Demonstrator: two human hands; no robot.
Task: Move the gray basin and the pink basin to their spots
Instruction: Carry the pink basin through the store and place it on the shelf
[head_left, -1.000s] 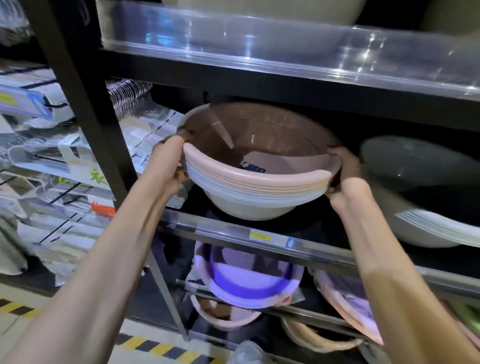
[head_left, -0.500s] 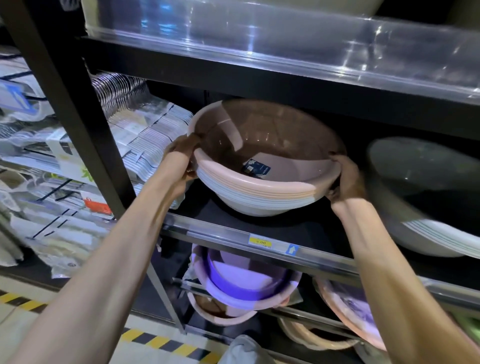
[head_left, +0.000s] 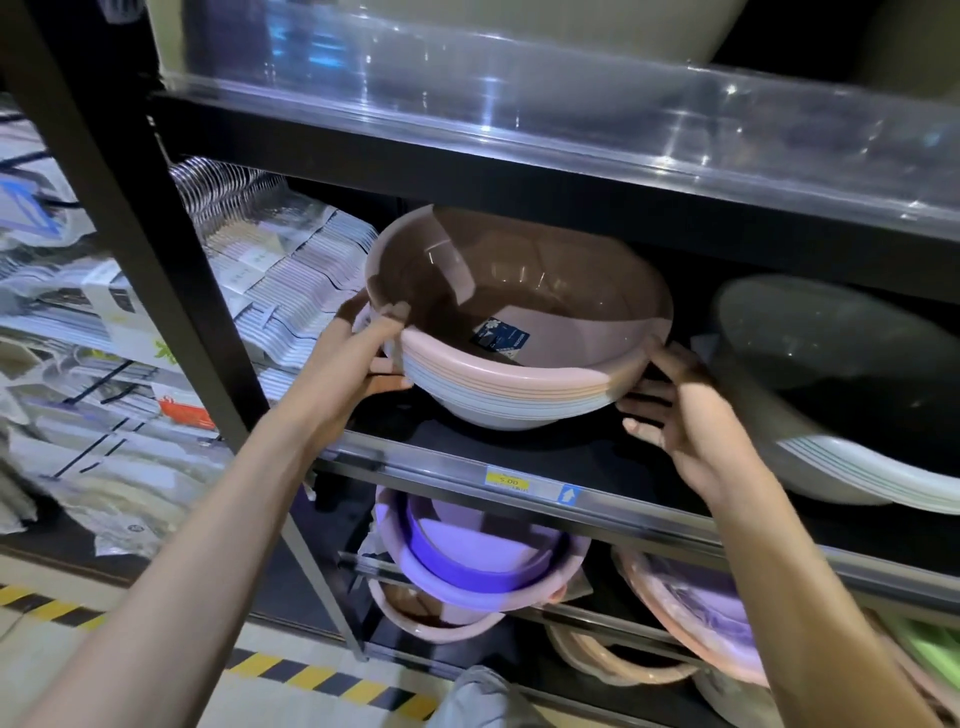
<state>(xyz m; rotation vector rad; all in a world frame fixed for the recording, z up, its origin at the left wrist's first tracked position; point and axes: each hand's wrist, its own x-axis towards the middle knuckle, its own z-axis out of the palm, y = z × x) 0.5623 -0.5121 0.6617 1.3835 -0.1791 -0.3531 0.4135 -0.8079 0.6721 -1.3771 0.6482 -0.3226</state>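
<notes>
The pink basin (head_left: 571, 338) rests on top of a stack of pale basins on the middle shelf (head_left: 415, 467), a dark label stuck inside it. My left hand (head_left: 358, 353) grips its left rim, thumb over the edge and fingers underneath. By the right rim, my right hand (head_left: 675, 410) has its fingers spread, and only the thumb is close to the edge. The gray basin (head_left: 810, 338) lies tilted on another stack of pale basins to the right on the same shelf, close to my right hand.
A clear plastic guard (head_left: 519, 104) fronts the shelf above, low over the basins. A black upright post (head_left: 156, 234) stands left of my left arm, with packaged goods (head_left: 291, 280) behind it. Purple and pink basins (head_left: 467, 561) fill the lower shelves. Yellow-black tape (head_left: 311, 675) marks the floor.
The pink basin has gone further back onto the shelf and settled on the stack. My right hand has come off the rim and its fingers have spread; my left hand still holds on.
</notes>
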